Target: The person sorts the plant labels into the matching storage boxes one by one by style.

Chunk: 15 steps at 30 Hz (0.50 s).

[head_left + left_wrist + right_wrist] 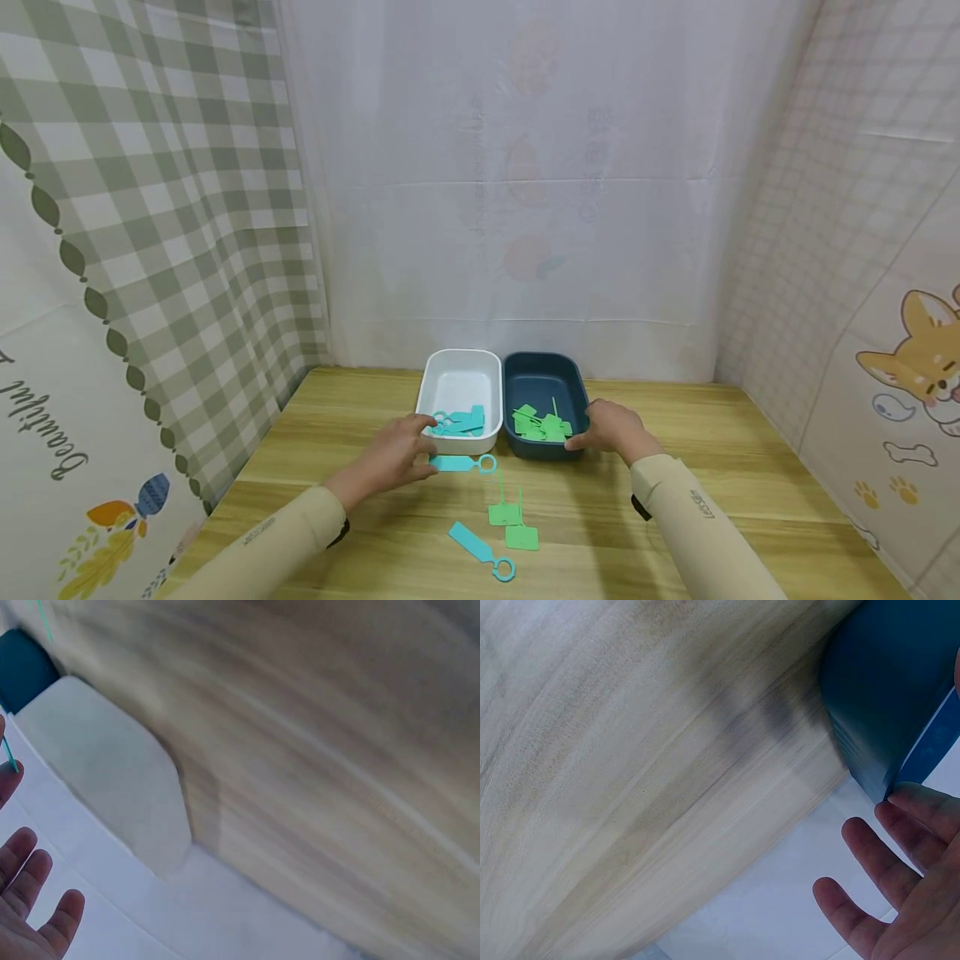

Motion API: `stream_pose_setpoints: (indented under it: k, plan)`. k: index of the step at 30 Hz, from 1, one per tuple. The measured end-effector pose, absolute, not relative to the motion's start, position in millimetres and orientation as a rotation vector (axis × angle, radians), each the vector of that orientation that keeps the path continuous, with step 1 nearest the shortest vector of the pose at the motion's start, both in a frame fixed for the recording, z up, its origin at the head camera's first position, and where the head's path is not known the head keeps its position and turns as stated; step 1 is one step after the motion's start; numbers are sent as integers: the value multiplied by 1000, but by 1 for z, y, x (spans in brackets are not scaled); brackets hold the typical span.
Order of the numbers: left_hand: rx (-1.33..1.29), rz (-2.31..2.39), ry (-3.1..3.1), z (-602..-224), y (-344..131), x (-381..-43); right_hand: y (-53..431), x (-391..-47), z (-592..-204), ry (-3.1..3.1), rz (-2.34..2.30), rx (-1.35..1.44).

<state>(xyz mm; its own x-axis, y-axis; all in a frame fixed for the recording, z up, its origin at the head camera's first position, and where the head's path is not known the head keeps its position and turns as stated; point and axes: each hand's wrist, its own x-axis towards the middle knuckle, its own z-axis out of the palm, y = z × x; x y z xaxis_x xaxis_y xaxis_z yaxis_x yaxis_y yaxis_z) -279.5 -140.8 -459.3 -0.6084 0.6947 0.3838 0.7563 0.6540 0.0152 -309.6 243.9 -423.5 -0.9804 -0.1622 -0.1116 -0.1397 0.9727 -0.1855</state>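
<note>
My left hand (393,454) pinches a flat blue tag with a ring end (453,463) between thumb and fingertip, just in front of the white box (457,367). In the left wrist view the tag shows as a thin strip (10,755), and the other fingers are spread. My right hand (613,429) is at the near right corner of the dark blue box (542,357), fingers loosely extended and a fingertip touching its rim in the right wrist view. Several blue tags (465,423) lie in the white box, several green tags with thin tails (551,427) in the dark one.
On the wooden table (360,408), two green tags (522,537) and another blue ring tag (472,543) lie nearer me. The two boxes stand side by side near the white back curtain (525,208). Patterned cloths hang at left (180,167) and right (847,250).
</note>
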Motion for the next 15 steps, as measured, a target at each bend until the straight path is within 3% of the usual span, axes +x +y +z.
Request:
stream_pose_setpoints:
  k: [15]
  plan:
    - [-1027,-187,-2535,-446,-139,-308,246,-312,-426,3003,-251,-249]
